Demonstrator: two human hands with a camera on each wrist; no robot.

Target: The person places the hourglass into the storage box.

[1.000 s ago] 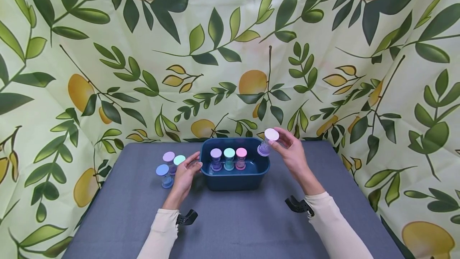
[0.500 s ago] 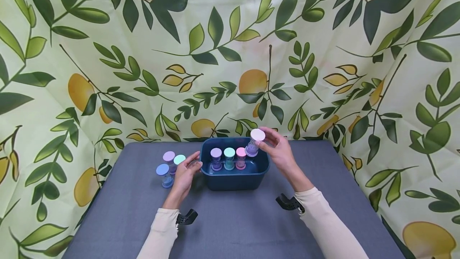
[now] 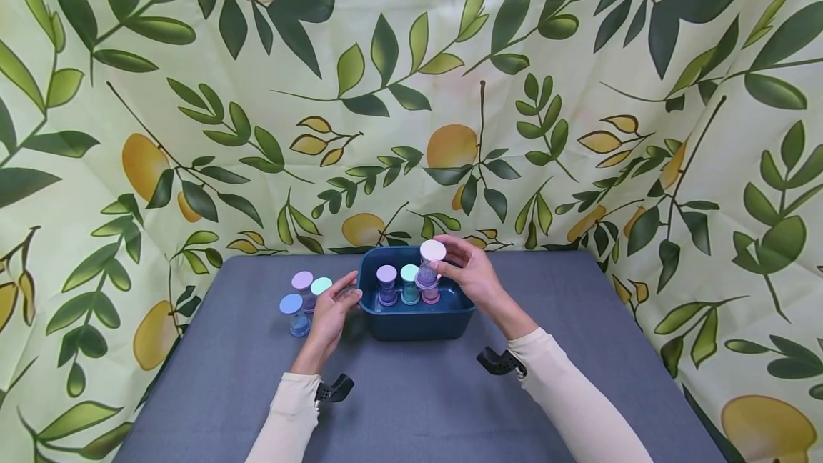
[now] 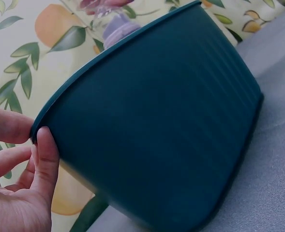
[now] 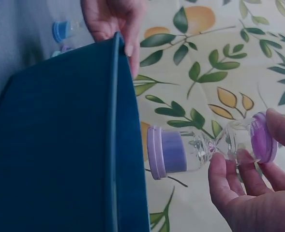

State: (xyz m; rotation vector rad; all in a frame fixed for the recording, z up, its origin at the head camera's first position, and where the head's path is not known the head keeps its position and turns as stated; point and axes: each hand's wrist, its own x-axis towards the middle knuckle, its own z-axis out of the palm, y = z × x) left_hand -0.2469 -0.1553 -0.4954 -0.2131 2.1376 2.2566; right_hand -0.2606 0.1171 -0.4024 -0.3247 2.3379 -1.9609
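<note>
My right hand (image 3: 471,274) holds a purple-capped sand timer (image 5: 173,151) by its upper end, over the dark teal bin (image 3: 418,327). In the right wrist view its purple sand lies in the lower bulb, and the fingertips and thumb grip the top cap and glass. My left hand (image 3: 331,311) pinches the bin's left rim between thumb and fingers, plain in the left wrist view. Inside the bin a purple sand timer (image 3: 386,286) and a teal sand timer (image 3: 409,286) stand upright. A pink sand timer (image 3: 431,297) is mostly hidden behind the held one.
Left of the bin, on the grey cloth-covered table (image 3: 405,406), stand a blue sand timer (image 3: 296,316), a lilac-topped sand timer (image 3: 303,281) and a mint-topped sand timer (image 3: 321,284), the last partly behind my left hand. A leaf-and-fruit patterned cloth (image 3: 398,127) hangs behind the table.
My right hand has carried the held sand timer leftward from the bin's right edge to above the pink one, ending slightly lower. The left hand and the bin stay in place.
</note>
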